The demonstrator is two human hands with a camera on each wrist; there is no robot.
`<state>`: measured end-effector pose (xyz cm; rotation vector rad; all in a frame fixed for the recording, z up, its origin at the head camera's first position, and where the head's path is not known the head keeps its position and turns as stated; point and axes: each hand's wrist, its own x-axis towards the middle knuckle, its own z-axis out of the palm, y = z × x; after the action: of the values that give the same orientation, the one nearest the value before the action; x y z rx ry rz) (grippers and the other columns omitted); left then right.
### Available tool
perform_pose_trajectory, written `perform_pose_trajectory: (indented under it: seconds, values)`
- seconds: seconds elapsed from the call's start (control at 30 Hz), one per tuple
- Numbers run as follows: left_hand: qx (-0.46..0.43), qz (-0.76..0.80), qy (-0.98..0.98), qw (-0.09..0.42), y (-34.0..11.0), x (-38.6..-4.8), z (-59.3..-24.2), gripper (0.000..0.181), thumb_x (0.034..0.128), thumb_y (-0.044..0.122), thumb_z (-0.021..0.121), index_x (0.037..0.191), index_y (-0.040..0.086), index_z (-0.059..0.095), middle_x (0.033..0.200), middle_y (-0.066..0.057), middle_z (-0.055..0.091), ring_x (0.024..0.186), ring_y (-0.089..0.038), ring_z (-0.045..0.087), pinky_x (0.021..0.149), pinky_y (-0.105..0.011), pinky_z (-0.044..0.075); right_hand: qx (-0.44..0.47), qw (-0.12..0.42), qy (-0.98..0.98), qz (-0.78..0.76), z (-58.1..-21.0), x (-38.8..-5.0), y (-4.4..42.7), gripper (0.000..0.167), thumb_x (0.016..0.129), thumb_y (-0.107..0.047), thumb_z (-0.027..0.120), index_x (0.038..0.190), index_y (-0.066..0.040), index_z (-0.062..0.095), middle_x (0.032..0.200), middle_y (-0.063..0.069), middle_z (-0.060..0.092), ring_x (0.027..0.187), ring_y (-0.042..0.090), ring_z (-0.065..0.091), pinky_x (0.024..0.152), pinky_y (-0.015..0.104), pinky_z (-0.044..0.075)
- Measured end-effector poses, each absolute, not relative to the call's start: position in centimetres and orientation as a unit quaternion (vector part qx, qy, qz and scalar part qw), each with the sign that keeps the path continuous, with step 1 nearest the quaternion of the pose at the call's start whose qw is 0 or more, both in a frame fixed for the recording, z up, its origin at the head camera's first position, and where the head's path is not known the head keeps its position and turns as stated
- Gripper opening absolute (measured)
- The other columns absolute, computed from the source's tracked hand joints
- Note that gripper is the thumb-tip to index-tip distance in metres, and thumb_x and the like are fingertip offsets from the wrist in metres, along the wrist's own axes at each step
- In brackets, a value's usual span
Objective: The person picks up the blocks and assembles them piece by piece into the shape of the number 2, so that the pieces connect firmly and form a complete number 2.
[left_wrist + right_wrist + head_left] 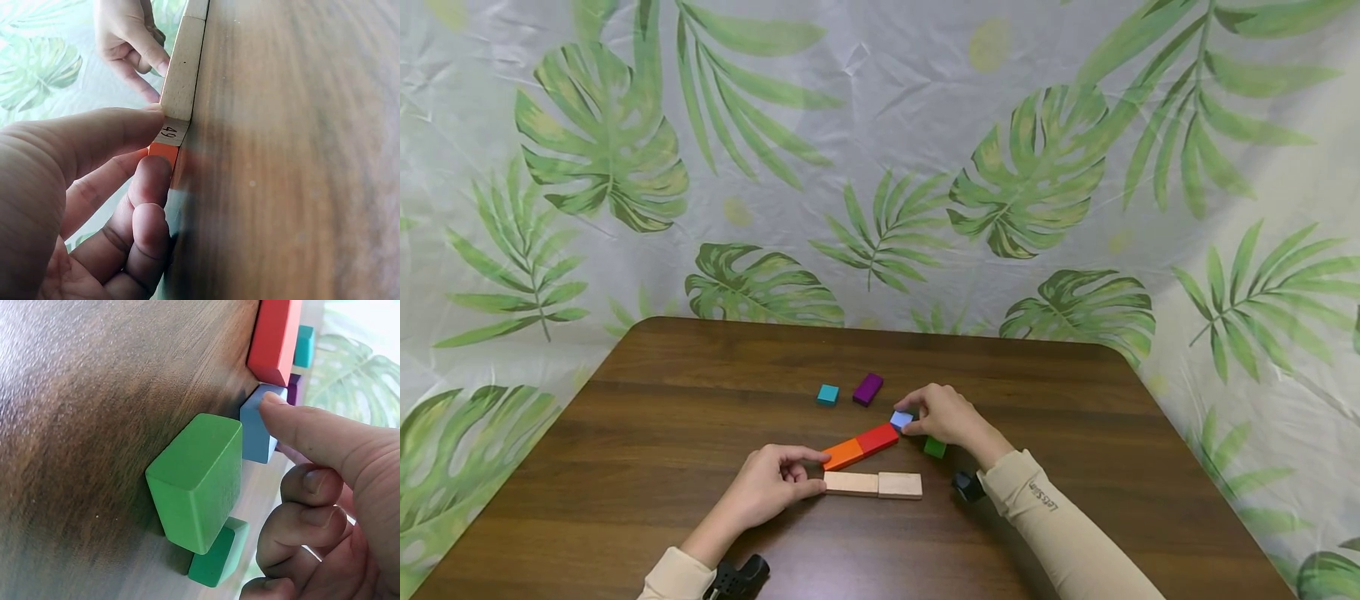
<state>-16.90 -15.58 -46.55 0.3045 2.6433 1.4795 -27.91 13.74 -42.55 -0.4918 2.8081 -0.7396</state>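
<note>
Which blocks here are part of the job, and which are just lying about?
Likely in use:
light blue block, pinched by the right hand
orange block, pale block pair, at the left hand
red block, between orange and blue

Likely lying about:
teal block, purple block
bright green block, darker green block

Wide stretches of the table (pixel 700 400) lie free left of the teal block (pixel 828 395) and on the person's side of the pale blocks (pixel 851 483). Between these and the red block (pixel 877 437) a wedge opens rightward; the left hand (pixel 769 483) bars its narrow end by the orange block (pixel 843 454). The right hand (pixel 946 415), blue block (pixel 901 421) and green block (pixel 935 447) crowd the red block's right end. Only a slim gap parts the teal and purple block (pixel 868 389).
</note>
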Motion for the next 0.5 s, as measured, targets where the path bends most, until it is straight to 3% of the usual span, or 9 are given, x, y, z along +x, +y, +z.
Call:
perform_pose_trajectory:
  seconds: [0.5]
  values:
    - [0.105, 0.484, 0.867, 0.048, -15.56, -17.03, -46.63, 0.029, 0.0878, 0.023, 0.09, 0.116, 0.018, 0.084, 0.07, 0.007, 0.062, 0.059, -0.003, 0.045, 0.056, -0.02, 0.036, -0.175, 0.097, 0.947, -0.252, -42.56, -27.97, 13.84, 0.03, 0.091, -0.018, 0.088, 0.12, -0.021, 0.084, 0.063, -0.002, 0.052, 0.055, 0.011, 0.038, 0.053, 0.025, 0.027]
